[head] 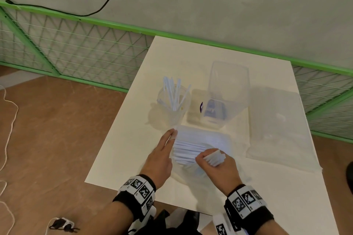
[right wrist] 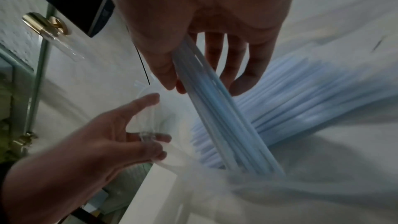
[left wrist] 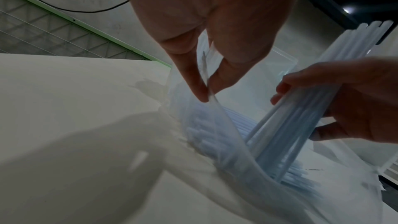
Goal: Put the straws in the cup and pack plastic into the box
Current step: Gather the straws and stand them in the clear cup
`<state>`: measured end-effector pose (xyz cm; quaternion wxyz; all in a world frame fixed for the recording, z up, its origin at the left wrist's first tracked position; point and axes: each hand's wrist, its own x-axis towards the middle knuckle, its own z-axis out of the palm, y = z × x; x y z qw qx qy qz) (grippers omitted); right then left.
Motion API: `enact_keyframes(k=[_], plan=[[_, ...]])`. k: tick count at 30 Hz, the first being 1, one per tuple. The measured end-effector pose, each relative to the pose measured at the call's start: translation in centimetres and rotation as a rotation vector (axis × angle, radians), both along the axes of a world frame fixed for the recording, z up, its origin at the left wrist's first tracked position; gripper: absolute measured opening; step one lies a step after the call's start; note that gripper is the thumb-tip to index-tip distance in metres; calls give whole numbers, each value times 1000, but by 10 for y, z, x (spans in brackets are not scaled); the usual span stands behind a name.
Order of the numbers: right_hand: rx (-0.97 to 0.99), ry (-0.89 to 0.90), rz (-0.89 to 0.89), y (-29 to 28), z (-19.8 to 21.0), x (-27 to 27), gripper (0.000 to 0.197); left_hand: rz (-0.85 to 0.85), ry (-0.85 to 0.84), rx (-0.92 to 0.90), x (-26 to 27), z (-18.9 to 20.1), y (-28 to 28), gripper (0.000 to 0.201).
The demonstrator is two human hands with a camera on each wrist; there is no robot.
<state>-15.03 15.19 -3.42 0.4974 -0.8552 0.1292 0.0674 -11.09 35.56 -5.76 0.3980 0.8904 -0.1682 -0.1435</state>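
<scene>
A clear cup (head: 172, 118) holding several pale blue straws (head: 174, 93) stands at mid-table. To its right is the clear box (head: 229, 80) with a blue-labelled item inside. In front of them lies a clear plastic bag (head: 202, 135) full of straws. My left hand (head: 172, 136) pinches the bag's open edge (left wrist: 212, 98) between thumb and finger. My right hand (head: 212, 158) grips a bundle of straws (right wrist: 217, 108) whose lower ends are still inside the bag's mouth (left wrist: 280, 173).
A clear plastic sheet (head: 277, 126) lies flat on the right side of the white table (head: 133, 149). A green wire fence (head: 76, 49) runs behind the table, with brown floor on the left. Cables lie on the floor (head: 61, 224).
</scene>
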Motion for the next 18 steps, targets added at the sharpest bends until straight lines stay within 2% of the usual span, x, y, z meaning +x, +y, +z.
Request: enact_keyframes(k=[3, 5, 7, 11, 15, 18], plan=[[-77, 17, 25, -1, 2, 1, 34, 6, 13, -1, 2, 0, -1, 92], [-81, -4, 26, 1, 10, 3, 28, 5, 20, -5, 3, 1, -1, 92], [3, -46, -17, 2, 29, 12, 21, 11, 31, 2, 4, 2, -2, 91], [199, -238, -97, 1, 97, 47, 15, 31, 49, 34, 6, 4, 1, 90], [187, -538, -120, -1, 174, 97, 17, 21, 70, 39, 6, 5, 2, 90], [168, -632, -180, 5, 199, 137, 14, 15, 81, 32, 5, 7, 3, 91]])
